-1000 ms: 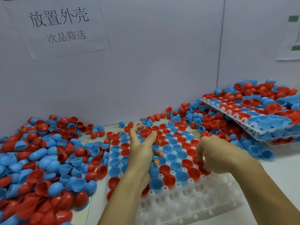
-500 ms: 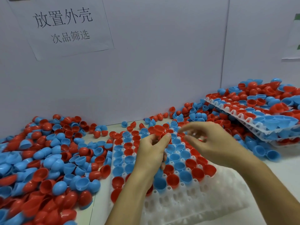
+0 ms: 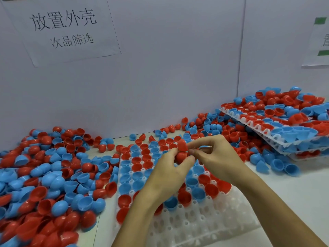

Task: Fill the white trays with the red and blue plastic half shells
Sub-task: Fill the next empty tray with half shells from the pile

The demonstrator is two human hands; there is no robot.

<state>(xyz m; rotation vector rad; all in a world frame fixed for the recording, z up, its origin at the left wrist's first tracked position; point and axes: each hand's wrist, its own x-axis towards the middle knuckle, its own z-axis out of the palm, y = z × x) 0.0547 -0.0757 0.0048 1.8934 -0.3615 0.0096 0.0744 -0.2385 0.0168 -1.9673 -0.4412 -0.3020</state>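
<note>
Item 1, white tray (image 3: 204,227), lower centre of the frame: its far rows are seated with red and blue half shells, open side up; the near rows show bare sockets. I judge it roughly two-thirds filled.

Item 2, red half shells (image 3: 182,146), centre of the frame, above the tray's middle: a small nested clutch. My left hand (image 3: 170,173) grips it from below, fingers curled round it, likely as a ready supply so each piece need not be fetched singly.

Item 3, right hand (image 3: 216,157): thumb and forefinger pinch the topmost red shell of that clutch, apparently to peel it off for the next bare socket. A thin blue edge shows among its fingers; I cannot tell what it is.

Item 4, loose half shells (image 3: 53,175), left of the frame: a deep mixed heap on the surface (image 3: 293,189), just beside the tray, within easy reach.

Item 5, filled trays (image 3: 277,132), right of the frame: stacked aslant, with loose shells on top and around them.

Item 6, paper notice (image 3: 65,27), upper left, on the wall behind; a second sheet (image 3: 320,32) at the right edge.
</note>
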